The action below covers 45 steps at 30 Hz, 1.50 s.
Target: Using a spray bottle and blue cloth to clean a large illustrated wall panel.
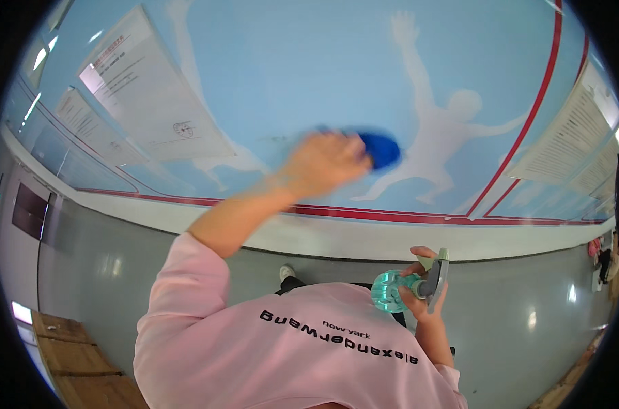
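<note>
My left hand (323, 163), smeared by motion, reaches up to a light blue wall panel (309, 75). Its fingers are closed on a blue cloth (383, 150) pressed against the panel, beside the white silhouette of a leaping figure (435, 133). Low at my right side, my right hand (424, 296) is wrapped around the neck of a clear teal spray bottle (387, 292). The bottle lies tilted sideways, its grey and pale green trigger head (435, 279) pointing away from my body.
Printed paper sheets (156, 88) hang on the panel at left, and more sheets (561, 129) at right. A red stripe (350, 213) and white baseboard (364, 237) run along the panel's bottom. Wooden boxes (71, 347) stand at lower left on the grey floor (514, 300).
</note>
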Tool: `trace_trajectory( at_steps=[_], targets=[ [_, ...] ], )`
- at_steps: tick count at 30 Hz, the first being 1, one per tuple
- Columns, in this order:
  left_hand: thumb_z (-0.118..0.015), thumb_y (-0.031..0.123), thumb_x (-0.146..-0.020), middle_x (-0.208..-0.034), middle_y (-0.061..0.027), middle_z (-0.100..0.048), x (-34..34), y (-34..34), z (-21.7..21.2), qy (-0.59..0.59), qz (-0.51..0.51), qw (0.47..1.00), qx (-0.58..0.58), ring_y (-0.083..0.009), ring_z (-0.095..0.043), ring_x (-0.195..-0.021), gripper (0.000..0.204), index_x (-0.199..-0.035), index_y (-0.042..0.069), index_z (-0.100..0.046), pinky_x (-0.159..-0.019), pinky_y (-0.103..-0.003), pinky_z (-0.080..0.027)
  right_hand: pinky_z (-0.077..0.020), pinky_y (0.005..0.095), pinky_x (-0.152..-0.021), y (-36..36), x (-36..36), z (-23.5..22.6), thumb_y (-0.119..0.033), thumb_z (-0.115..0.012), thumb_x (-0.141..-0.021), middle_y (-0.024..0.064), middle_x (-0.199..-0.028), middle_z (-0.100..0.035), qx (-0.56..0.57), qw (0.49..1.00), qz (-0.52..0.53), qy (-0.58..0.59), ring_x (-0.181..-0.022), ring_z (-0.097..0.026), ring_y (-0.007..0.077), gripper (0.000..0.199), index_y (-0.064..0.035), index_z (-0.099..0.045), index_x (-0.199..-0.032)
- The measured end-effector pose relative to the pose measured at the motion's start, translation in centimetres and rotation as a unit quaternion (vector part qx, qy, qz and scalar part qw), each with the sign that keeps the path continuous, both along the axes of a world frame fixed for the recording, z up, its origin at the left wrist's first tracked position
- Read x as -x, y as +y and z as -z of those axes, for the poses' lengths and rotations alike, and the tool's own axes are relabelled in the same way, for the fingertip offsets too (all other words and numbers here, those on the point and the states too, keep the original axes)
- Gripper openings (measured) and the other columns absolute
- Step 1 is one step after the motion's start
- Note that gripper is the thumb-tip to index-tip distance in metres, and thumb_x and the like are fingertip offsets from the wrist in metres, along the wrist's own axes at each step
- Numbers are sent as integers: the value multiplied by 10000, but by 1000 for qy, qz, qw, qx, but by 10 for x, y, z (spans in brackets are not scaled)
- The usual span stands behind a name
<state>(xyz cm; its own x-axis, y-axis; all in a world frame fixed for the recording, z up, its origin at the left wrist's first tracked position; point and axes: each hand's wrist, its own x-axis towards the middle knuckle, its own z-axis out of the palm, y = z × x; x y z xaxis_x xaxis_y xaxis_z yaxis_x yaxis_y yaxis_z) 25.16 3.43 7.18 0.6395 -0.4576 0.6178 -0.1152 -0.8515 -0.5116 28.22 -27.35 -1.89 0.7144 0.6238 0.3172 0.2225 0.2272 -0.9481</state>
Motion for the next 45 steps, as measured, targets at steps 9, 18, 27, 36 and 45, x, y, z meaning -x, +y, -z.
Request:
trace_trajectory(
  at_steps=[9,18,27,36,45],
  targets=[
    [-764,378,-598,-881,-167,-473,56,66,13,-250,-225,927,167,-330,-484,-741,374,-816,134,-582,-558,-430,-401,-474,271,-698,40,0,-5,-21,-702,-583,135,-1187,-513,1,995,-95,-34,-768,-602,150,628,46,-495,-1172],
    [-652,221,-664,-774,-73,-418,77,24,210,21,-144,966,215,-265,-487,-700,114,-754,236,-583,-537,-365,-391,-483,273,-706,55,14,-12,-14,-721,-585,136,-1151,-522,27,990,-129,-52,-770,-604,150,625,31,-509,-1171],
    [-775,259,-638,-903,-134,-510,76,70,-1,-323,-204,906,182,-293,-551,-715,412,-952,124,-544,-510,-381,-446,-477,269,-705,48,14,-6,-15,-723,-574,136,-1160,-529,31,992,-110,-58,-757,-604,151,623,14,-523,-1164],
    [-746,217,-612,-808,-120,-470,59,21,83,-175,-227,912,293,-286,-499,-672,249,-807,135,-612,-505,-378,-394,-473,269,-695,45,13,1,-11,-714,-577,121,-1152,-529,35,991,-115,-57,-774,-599,145,625,13,-517,-1170],
    [-645,201,-699,-842,-102,-495,60,25,60,-28,-238,943,232,-304,-516,-725,109,-790,153,-612,-583,-435,-415,-481,272,-672,35,4,0,-3,-713,-575,124,-1157,-522,31,994,-84,-58,-768,-609,155,639,16,-508,-1181]
  ],
)
